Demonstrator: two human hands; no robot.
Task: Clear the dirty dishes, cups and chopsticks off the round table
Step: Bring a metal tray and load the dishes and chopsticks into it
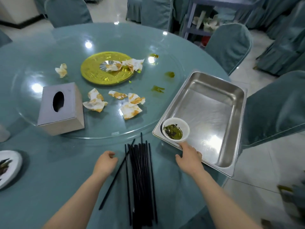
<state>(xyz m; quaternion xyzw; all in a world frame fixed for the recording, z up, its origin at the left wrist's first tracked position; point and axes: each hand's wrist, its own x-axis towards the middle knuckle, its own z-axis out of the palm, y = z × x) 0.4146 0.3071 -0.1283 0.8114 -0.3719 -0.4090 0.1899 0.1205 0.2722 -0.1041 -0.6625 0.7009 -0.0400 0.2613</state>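
From the head camera, I am seeing the right hand reaching over the near rim of the steel tray, its fingers wrapping the white cup from below and gripping it. The cup is sitting tilted just past the fingertips, in the tray's near left corner, with green leaf dregs pooling in it. I am judging it is being set there because the tray is serving as the collecting bin, and the corner is leaving room for more dishes.

The left hand is resting on the tabletop with its fingers curling loosely inward and holding nothing. Just to the right of those fingers, between the two hands, the black chopsticks are lying gathered in a bundle, one stray stick slanting off toward the left hand; I am reading them as lined up for one grab.

Far to the left of the left fingers, a white plate with dark scraps is being cut off by the frame edge, so I cannot tell how much is on it. Beyond both hands, soiled napkins and a tissue box are lying on the glass turntable. The right fingertips under the cup are hiding from me.
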